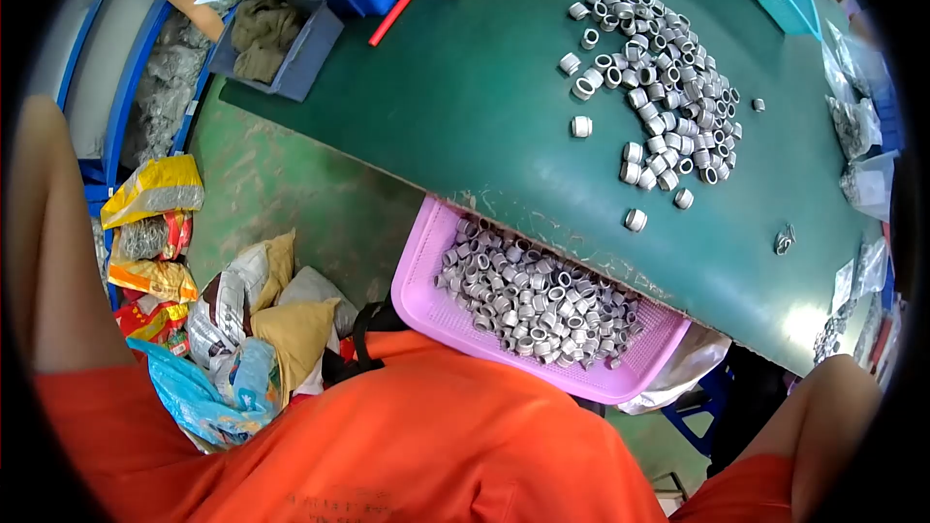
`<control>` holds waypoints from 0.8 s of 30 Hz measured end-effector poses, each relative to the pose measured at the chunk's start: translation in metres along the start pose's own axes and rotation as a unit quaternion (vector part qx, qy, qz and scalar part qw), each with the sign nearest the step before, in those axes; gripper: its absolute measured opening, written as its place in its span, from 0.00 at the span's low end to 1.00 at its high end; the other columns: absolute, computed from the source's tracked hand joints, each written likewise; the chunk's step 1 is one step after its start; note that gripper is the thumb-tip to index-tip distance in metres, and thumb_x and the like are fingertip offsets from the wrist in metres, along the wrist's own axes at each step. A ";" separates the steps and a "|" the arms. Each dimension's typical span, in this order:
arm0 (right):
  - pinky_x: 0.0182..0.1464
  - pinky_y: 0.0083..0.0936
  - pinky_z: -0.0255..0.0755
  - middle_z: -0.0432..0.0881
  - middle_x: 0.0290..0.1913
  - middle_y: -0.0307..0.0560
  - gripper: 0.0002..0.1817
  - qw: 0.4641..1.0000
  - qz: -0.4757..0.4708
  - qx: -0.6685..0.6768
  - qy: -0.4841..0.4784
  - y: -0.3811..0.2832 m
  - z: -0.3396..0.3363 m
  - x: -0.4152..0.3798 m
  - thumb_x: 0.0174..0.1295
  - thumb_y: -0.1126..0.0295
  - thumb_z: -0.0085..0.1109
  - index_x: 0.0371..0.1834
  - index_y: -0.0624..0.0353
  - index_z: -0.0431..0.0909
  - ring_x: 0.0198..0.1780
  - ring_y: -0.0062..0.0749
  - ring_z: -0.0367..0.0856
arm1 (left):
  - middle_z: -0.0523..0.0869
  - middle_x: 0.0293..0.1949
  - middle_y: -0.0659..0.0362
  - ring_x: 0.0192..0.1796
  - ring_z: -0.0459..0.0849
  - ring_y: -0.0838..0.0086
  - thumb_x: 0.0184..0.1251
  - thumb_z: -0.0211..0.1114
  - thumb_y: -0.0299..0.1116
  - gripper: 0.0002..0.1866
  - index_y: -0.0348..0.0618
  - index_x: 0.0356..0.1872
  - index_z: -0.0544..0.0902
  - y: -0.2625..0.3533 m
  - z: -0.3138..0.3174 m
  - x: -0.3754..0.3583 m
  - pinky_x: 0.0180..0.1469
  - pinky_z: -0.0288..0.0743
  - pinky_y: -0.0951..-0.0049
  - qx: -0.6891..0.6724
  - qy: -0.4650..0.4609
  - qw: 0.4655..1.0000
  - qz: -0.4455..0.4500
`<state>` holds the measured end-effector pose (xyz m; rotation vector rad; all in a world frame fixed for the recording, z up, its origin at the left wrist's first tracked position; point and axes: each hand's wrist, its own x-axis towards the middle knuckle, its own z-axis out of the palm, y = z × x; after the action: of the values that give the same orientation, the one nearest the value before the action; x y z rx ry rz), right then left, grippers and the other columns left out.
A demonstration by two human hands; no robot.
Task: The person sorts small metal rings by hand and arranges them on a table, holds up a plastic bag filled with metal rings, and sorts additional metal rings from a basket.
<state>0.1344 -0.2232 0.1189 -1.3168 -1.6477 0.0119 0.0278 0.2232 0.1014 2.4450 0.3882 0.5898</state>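
Neither of the wearer's hands was in sight; only the upper arms showed at the left and right edges of the view above an orange shirt (pixel 426 446), so whether the fingers were spread or closed could not be told.

Nearest the body sat a pink mesh tray (pixel 418 283), tucked partly under the table's near edge and resting about lap height. It held a heap of small grey metal sleeves (pixel 538 302), short cylinders lying every way, no common axis. The tray's long side ran along the table edge, from upper left down to lower right.

Above it, the green table (pixel 465 87) carried a second lot of the same sleeves (pixel 668 87), spread in a curved band toward the far right; several stood on end with bores facing up, a few strays lay apart near the edge. The table's left half was bare green, open room.

Far left, another person's hand (pixel 205 19) reached by a grey bin of rags (pixel 273 44). Bags lay on the floor (pixel 232 320).
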 end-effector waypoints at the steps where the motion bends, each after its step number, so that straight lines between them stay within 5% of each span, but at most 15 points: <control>1: 0.58 0.29 0.59 0.72 0.51 0.45 0.14 1.000 0.003 -0.004 -0.002 0.002 0.001 -0.003 0.67 0.66 0.44 0.51 0.57 0.72 0.54 0.32 0.70 | 0.82 0.44 0.55 0.47 0.78 0.74 0.68 0.55 0.33 0.13 0.37 0.46 0.79 -0.001 0.000 0.001 0.52 0.69 0.74 0.000 0.003 1.000 0.003; 14: 0.62 0.29 0.58 0.72 0.56 0.46 0.16 1.000 -0.005 -0.005 0.002 0.004 -0.003 -0.001 0.69 0.64 0.43 0.54 0.58 0.73 0.58 0.33 0.69 | 0.82 0.46 0.54 0.50 0.78 0.73 0.70 0.53 0.35 0.14 0.37 0.48 0.79 -0.005 -0.012 0.010 0.55 0.69 0.73 -0.008 0.047 0.999 0.022; 24: 0.66 0.30 0.57 0.72 0.60 0.47 0.18 0.988 -0.059 -0.091 0.112 -0.002 -0.057 0.051 0.70 0.63 0.42 0.57 0.59 0.73 0.62 0.35 0.69 | 0.82 0.47 0.54 0.52 0.77 0.72 0.71 0.52 0.36 0.16 0.37 0.50 0.78 0.121 -0.041 -0.012 0.57 0.68 0.73 -0.160 0.208 0.937 0.229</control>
<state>0.1756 -0.2165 0.1830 -1.3028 -1.5579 -0.3532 0.0136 0.1432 0.2004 2.0842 -0.1249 1.2726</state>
